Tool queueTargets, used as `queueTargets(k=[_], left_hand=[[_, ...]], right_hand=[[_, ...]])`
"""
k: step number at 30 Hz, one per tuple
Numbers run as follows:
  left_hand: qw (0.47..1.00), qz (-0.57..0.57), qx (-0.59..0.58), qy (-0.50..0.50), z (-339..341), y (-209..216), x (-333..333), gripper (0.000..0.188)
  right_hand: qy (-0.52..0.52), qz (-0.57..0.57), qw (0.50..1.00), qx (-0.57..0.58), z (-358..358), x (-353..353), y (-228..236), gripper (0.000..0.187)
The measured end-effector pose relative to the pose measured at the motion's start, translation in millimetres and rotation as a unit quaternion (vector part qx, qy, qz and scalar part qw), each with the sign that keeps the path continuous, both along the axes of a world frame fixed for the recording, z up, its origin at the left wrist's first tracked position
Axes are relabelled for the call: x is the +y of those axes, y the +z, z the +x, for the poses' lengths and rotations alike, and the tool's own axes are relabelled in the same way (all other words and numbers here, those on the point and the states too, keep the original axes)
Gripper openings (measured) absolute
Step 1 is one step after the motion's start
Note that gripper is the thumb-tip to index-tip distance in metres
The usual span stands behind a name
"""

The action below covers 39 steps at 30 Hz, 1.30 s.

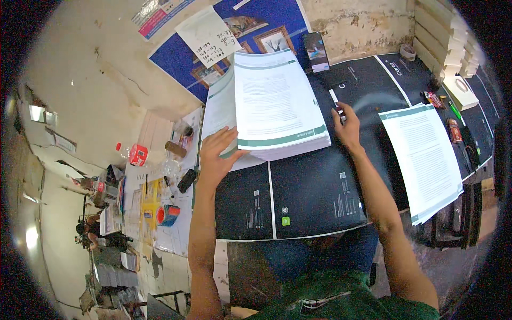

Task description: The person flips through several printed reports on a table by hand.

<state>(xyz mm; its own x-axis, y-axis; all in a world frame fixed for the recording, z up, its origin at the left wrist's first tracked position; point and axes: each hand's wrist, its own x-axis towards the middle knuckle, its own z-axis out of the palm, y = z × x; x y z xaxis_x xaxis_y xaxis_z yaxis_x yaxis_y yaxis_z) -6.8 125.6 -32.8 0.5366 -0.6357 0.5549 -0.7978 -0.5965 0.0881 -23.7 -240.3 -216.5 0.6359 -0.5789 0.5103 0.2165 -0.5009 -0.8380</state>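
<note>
A thick stack of printed sheets with green bands lies on the black table covering. My left hand rests at its lower left corner, fingers stretched along the side and thumb at the near edge. More printed sheets slope down along the stack's left side, partly hidden by it. Right of the stack, my right hand is closed around a slim white and dark stick-like tool; its exact kind is too small to tell. A smaller pile of similar sheets lies farther right, past the table's near edge.
Against the wall stand a phone and a handwritten sheet. On the left are a tape roll, a black block-like thing and a bottle with a red label. A white box and small packets lie far right.
</note>
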Motion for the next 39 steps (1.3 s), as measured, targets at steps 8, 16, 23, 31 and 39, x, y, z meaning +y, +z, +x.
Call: queueTargets(k=[8, 16, 23, 31, 39], left_hand=[[0.995, -0.076, 0.058, 0.001, 18.5, 22.6, -14.6, 0.040], [0.962, -0.065, 0.145, 0.220, 126.4, 23.3, -89.9, 0.072], [0.948, 0.147, 0.081, 0.272, 113.9, -5.4, -117.7, 0.076], [0.942, -0.248, 0.090, 0.209, 128.2, 19.1, -55.3, 0.058], [0.864, -0.461, -0.085, 0.181, -11.9, -58.1, -74.5, 0.050]], right_hand=[[-0.004, -0.005, 1.000, 0.018, -2.8, -1.8, 9.6, 0.031], [0.012, -0.004, 1.000, -0.005, -6.3, 7.1, 8.3, 0.027], [-0.002, -0.007, 1.000, -0.001, -1.4, -4.7, 3.9, 0.028], [0.018, 0.039, 0.999, -0.001, 1.6, -2.3, -3.3, 0.028], [0.009, 0.032, 0.999, 0.023, -1.0, 0.6, 6.0, 0.029]])
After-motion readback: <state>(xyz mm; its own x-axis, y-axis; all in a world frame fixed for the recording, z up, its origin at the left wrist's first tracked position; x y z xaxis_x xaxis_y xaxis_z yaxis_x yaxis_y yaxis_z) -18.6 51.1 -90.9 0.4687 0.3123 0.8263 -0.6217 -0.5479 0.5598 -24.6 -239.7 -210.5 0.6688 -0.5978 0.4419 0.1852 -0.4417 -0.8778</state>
